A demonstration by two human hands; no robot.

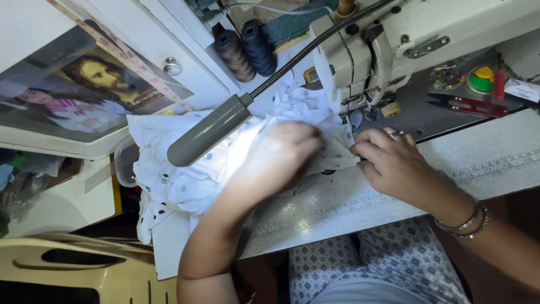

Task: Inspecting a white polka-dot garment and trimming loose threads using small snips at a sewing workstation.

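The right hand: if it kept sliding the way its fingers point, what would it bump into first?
Probably the white dotted fabric its fingers already touch, then the left hand beyond; depth is hard to judge.

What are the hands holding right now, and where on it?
Both hands hold the white dotted fabric: left hand on its bunched middle, right hand at its edge by the needle.

There is one view only, from the person's head. It looks steeply down, from near, at the counter (394, 191) and the sewing machine (394, 39).
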